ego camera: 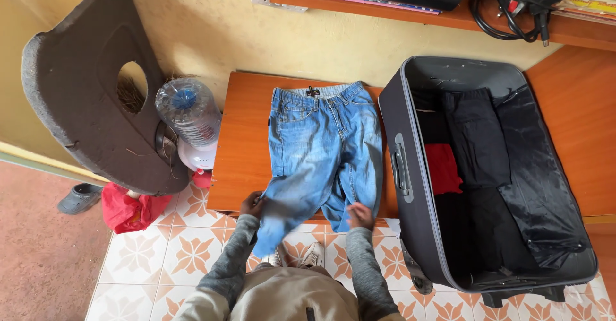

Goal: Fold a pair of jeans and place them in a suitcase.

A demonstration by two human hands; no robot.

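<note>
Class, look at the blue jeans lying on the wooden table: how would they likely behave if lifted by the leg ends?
The jeans would probably flop and sag, since the legs already drape over the table edge. Likely not slippery: the cloth looks coarse.

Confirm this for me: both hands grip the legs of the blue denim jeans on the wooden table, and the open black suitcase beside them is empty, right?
Not quite. The open black suitcase is not empty: the head view shows folded black and red clothes inside. The rest holds: the left hand and right hand grip the legs of the blue denim jeans on the wooden table.

A home room: patterned floor tiles (160, 257), a water dispenser (192, 125), an open suitcase (410, 231) of clothes.
</note>
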